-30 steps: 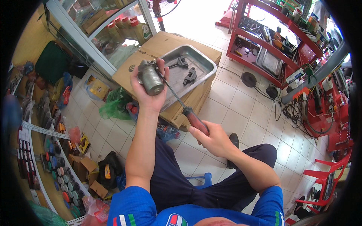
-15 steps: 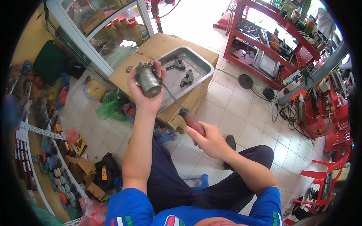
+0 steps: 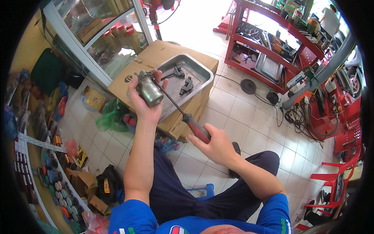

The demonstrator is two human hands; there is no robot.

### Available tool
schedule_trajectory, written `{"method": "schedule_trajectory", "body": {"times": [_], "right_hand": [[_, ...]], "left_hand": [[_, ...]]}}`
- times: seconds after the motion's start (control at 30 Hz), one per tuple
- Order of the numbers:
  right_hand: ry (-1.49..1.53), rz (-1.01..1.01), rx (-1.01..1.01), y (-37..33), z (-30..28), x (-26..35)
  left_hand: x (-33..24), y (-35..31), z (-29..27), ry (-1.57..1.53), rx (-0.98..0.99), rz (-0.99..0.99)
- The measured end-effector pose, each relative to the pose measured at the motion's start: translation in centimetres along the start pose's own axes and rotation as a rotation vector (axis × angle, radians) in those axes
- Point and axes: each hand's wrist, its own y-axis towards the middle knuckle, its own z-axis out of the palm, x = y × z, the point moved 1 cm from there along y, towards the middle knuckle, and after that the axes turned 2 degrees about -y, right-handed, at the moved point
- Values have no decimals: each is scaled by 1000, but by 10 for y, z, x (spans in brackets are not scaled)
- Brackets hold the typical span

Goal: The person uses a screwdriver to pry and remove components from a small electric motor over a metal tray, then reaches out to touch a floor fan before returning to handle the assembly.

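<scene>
While cradling grey-metal cylinder (image 3: 150, 93) in left hand (image 3: 147, 112) over brown-cardboard box (image 3: 161, 50), gripping red-black screwdriver (image 3: 194, 125) in right hand (image 3: 215, 144) over white tiles (image 3: 231, 103).

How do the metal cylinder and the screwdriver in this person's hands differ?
The cylinder is short and thick; the screwdriver is long and slim. The cylinder looks greyish all over, while the screwdriver has a red and dark handle. The cylinder lies in the left hand; the screwdriver is gripped by the right hand. Both are held in bare hands.
</scene>
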Motion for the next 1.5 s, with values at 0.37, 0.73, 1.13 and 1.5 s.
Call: {"method": "schedule_trajectory", "body": {"times": [0.37, 0.73, 1.13, 1.5], "right_hand": [[1137, 485, 322, 8, 8, -23], [534, -143, 79, 4, 19, -17], [989, 280, 102, 1, 16, -12], [469, -125, -82, 11, 16, -29]], "left_hand": [[4, -5, 2, -127, 42, -55], [-12, 6, -13, -177, -5, -4], [4, -4, -9, -199, -77, -48], [-17, 5, -13, -247, -168, -1]]}}
